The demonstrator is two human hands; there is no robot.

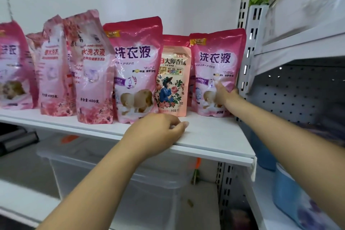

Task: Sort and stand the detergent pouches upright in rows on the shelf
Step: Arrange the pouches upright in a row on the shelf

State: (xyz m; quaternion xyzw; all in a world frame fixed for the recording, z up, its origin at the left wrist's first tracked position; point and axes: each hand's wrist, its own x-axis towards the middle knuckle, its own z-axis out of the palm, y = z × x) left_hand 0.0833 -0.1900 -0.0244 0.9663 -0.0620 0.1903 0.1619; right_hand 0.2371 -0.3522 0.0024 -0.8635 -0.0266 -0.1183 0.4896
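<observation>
Both of my hands are up at the shelf [205, 136], the white board running from the left edge to lower right of centre. My right hand [223, 95], at centre right, holds the rightmost pink pouch [217, 65] low on its right side, the thumb across its front and the other fingers hidden around its edge. My left hand [158, 132], lower centre, rests on the front part of the shelf with its fingers loosely curled and nothing in them, as far as I can see.

Going from the biggest things down: the tall pink pouch [136, 65] at centre stands upright, touching the pale rose pouch [91, 73] to its left, which leans a little. Another pale rose pouch [53, 73] stands beside that, and a pink pouch [11, 65] is cut off by the left edge of the frame. The smallest one, a peach-coloured pouch with a floral picture [172, 82], stands between the two pink pouches at centre right, with more pink pouches behind it, mostly hidden.

I judge the task well along: everything in view stands in a front row, roughly upright. What is left looks like sorting. The peach pouch breaks up the pink ones, and the pale rose pair sits between pink ones. The pouch under my right hand may want squaring against the upright post [244, 46] just beside it.
</observation>
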